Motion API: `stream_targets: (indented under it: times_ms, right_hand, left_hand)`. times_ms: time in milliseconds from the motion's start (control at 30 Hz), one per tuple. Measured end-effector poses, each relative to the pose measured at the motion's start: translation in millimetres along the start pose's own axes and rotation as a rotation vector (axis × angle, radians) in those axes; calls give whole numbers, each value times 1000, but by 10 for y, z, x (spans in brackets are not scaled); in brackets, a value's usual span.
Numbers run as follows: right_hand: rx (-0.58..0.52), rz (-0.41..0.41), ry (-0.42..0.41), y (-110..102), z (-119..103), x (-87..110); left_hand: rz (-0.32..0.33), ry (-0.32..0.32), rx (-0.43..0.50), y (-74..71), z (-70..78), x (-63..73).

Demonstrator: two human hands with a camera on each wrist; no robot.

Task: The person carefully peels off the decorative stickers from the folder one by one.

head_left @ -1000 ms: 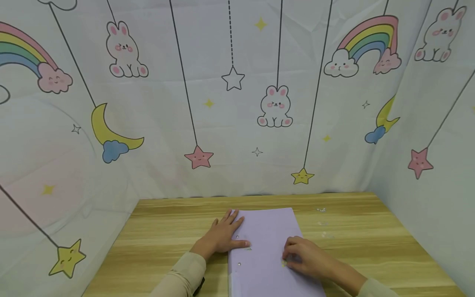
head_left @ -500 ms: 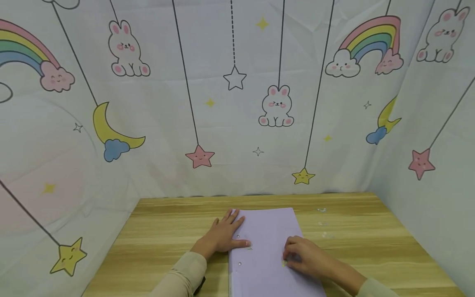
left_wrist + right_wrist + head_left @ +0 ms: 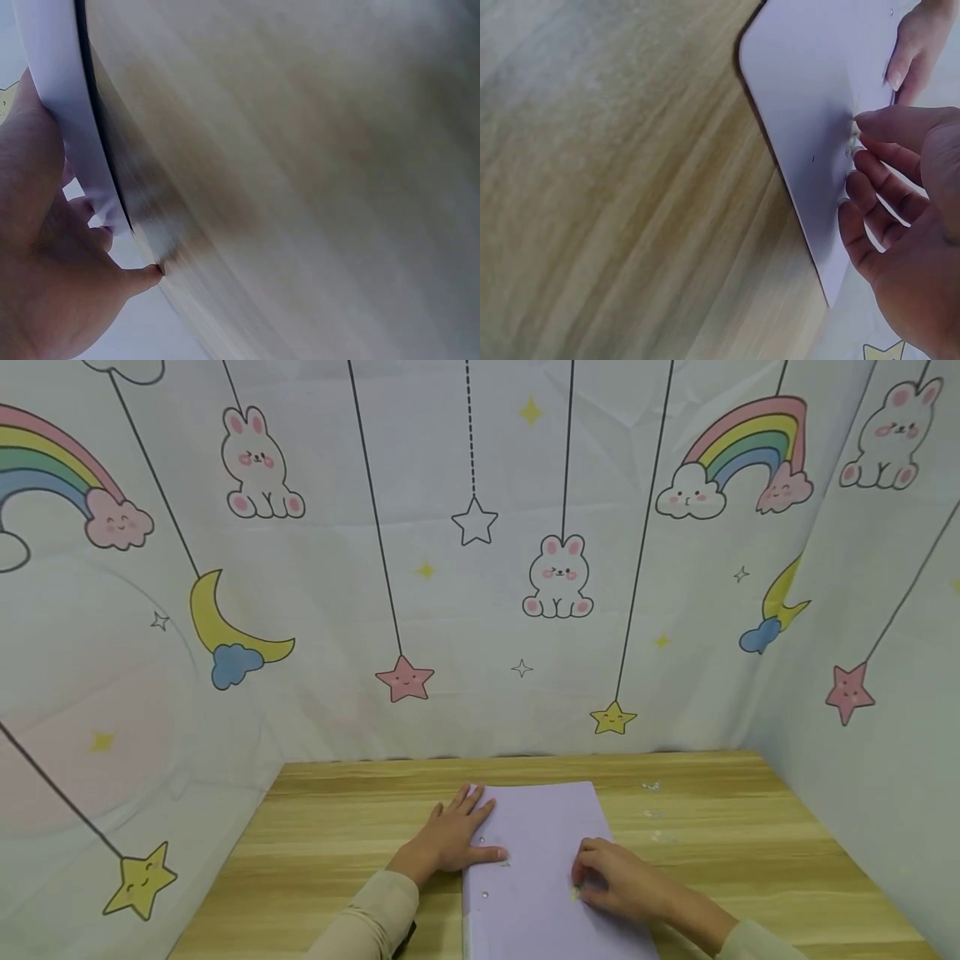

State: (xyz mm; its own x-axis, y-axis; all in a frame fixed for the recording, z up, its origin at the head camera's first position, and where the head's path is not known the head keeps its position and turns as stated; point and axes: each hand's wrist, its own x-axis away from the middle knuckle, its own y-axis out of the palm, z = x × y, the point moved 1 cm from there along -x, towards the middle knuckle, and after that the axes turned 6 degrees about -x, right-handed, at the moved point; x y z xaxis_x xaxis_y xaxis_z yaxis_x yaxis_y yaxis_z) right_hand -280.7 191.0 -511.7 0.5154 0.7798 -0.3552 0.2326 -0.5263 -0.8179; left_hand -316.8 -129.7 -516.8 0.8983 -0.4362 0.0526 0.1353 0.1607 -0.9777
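Observation:
A lilac folder (image 3: 536, 810) lies on the wooden table, with small metal rivets (image 3: 485, 895) along its left side. My left hand (image 3: 450, 839) rests on its left edge, fingers spread and thumb reaching inward beside a small green mark (image 3: 506, 864). On the right part of the cover, my right hand (image 3: 618, 878) has its fingers bent and pinches a tiny yellow piece (image 3: 575, 894). In the right wrist view the thumb and fingertips of the right hand (image 3: 900, 195) come together at that piece, low against the cover; the fingers partly hide it.
Several small, clear or silvery bits (image 3: 651, 786) lie in a column on the table (image 3: 337, 827) to the right of the folder. A dark object (image 3: 405, 939) shows beside the left sleeve. Behind the table hangs a white printed curtain (image 3: 322, 568).
Both hands and the folder keep nearly the same places. Only the head view shifts slightly.

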Motion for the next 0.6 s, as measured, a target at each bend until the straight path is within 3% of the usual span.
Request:
stream_targets:
  times_ms: [600]
  right_hand:
    - [12,-15,30,18,4,-21]
  left_hand:
    - [-9,-3,5,12,-7,2]
